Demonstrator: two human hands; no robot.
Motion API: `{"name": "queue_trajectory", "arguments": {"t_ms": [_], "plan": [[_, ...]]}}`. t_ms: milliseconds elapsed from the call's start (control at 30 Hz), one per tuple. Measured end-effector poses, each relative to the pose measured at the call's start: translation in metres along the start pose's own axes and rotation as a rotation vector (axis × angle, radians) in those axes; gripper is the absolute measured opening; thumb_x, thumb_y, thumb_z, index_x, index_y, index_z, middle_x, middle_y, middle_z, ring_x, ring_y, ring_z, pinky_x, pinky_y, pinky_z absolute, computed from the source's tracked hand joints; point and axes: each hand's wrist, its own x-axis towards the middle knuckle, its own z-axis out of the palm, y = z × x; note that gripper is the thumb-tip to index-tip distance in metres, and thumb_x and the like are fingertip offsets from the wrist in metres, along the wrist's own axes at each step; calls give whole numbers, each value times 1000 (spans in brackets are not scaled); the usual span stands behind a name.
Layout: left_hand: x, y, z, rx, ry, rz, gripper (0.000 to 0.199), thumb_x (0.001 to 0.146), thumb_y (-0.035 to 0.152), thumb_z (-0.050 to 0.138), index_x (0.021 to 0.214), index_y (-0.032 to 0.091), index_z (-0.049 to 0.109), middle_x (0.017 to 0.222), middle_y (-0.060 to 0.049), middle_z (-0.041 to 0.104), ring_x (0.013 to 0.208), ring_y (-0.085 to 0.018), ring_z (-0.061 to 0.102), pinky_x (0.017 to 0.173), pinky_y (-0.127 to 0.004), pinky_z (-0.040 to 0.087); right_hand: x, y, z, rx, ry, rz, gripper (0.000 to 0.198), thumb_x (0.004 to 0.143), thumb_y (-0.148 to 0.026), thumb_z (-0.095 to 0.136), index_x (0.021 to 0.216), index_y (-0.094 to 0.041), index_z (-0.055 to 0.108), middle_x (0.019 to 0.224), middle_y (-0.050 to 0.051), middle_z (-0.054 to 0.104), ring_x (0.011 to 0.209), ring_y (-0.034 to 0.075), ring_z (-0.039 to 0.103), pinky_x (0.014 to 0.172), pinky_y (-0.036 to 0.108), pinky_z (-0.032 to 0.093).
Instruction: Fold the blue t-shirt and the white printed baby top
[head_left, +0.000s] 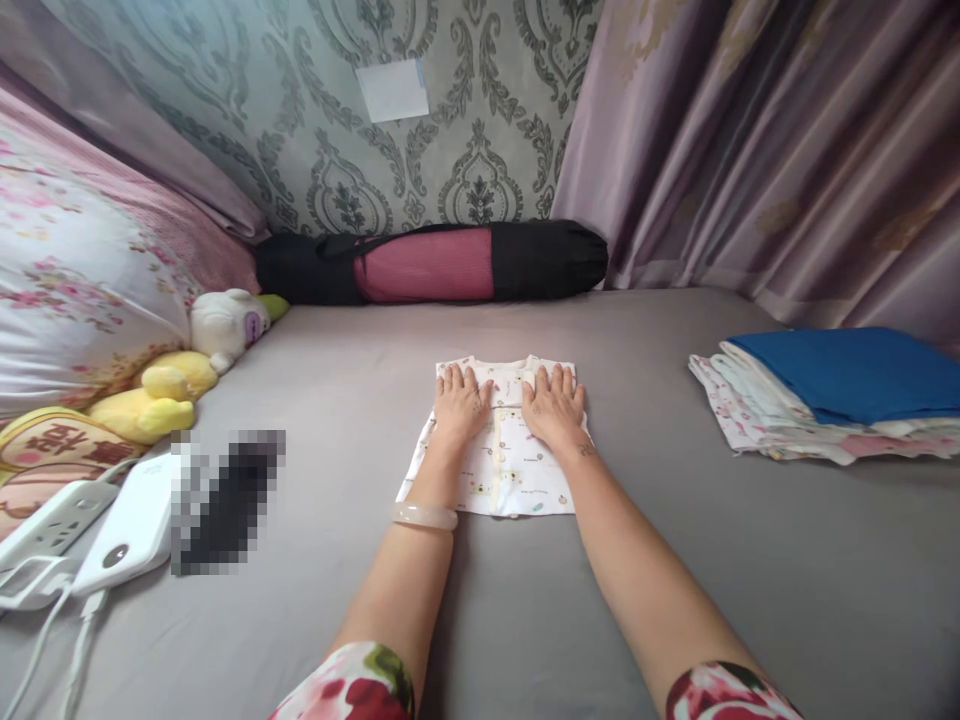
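A small white baby shirt [517, 470] with a tiny coloured print and a pale yellow button strip lies on the grey sheet, its sleeves folded inward across the top. My left hand [461, 405] presses flat on the upper left of the shirt, fingers stretched out. On the upper right, my right hand [555, 405] also lies flat with its fingers spread. Both palms touch the cloth, and neither hand grips it. The parts of the shirt under my hands and forearms are hidden.
A stack of folded clothes [847, 385], blue on top, lies at the right. A black and red roll bag [427, 265] rests against the wall. Plush toys [225, 325], a white power bank [131, 525] and a power strip [56, 525] with cables are at left, beside a blurred dark object.
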Motion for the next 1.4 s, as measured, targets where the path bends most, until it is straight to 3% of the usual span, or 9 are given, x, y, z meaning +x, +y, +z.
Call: {"name": "queue_trajectory", "arguments": {"t_ms": [100, 200, 367, 533, 667, 900, 1000, 1133, 1400], "plan": [[-1, 3, -6, -22, 35, 1, 60, 99, 46, 27, 142, 7, 41, 151, -21, 39, 143, -32, 30, 117, -49, 23, -2, -2, -3, 24, 20, -5, 62, 100, -42, 18, 151, -10, 31, 158, 20, 23, 147, 33, 15, 115, 55, 12], [-3, 8, -12, -32, 65, 29, 57, 100, 42, 25, 143, 9, 42, 151, -18, 39, 144, -30, 29, 119, -48, 19, -6, -7, -6, 39, 75, -113, 59, 100, -38, 19, 152, -13, 31, 159, 16, 23, 148, 30, 13, 117, 54, 7], [-5, 13, -8, -46, -24, 136, 54, 100, 36, 23, 144, 10, 39, 154, -16, 35, 145, -28, 27, 118, -46, 21, -12, -16, -2, 60, -7, -309, 56, 100, -35, 18, 151, -19, 33, 160, 8, 23, 148, 25, 13, 118, 50, 9], [-4, 11, 0, -43, -35, 147, 54, 100, 38, 22, 146, 13, 38, 154, -15, 35, 145, -27, 28, 118, -47, 22, -9, -17, 6, 26, -31, -308, 57, 100, -37, 15, 151, -19, 33, 160, 7, 23, 148, 25, 15, 118, 50, 10], [-5, 9, -4, -70, -5, 165, 54, 101, 37, 23, 145, 8, 37, 154, -19, 34, 146, -27, 26, 118, -44, 23, -9, -16, 1, 36, -36, -316, 57, 100, -37, 16, 152, -18, 32, 161, 7, 22, 148, 24, 14, 118, 49, 10], [-47, -24, -27, -66, -16, 456, 53, 98, 34, 35, 144, 7, 33, 155, -22, 28, 147, -28, 20, 118, -45, 25, -51, 10, -18, 58, -188, -500, 63, 100, -42, 20, 154, -10, 23, 162, 10, 13, 149, 22, 6, 121, 44, 6], [-71, -45, -34, -108, 7, 583, 45, 98, 35, 35, 137, 13, 43, 147, -18, 40, 143, -26, 30, 116, -42, 29, -74, 24, -21, 45, -243, -576, 65, 100, -45, 18, 154, -10, 22, 162, 10, 11, 149, 21, 4, 121, 44, 6], [-82, -62, -34, -139, -23, 562, 40, 99, 36, 34, 131, 19, 49, 134, -13, 50, 132, -22, 44, 114, -38, 35, -84, 36, -23, 4, -235, -580, 64, 100, -44, 18, 154, -11, 23, 162, 10, 14, 149, 21, 7, 121, 43, 6], [-80, -65, -27, -61, -66, 528, 52, 100, 41, 26, 141, 12, 42, 149, -16, 40, 143, -27, 30, 117, -45, 28, -82, 55, -15, -40, -124, -499, 64, 100, -46, 18, 153, -11, 28, 160, 11, 20, 149, 23, 12, 121, 43, 10]]}}
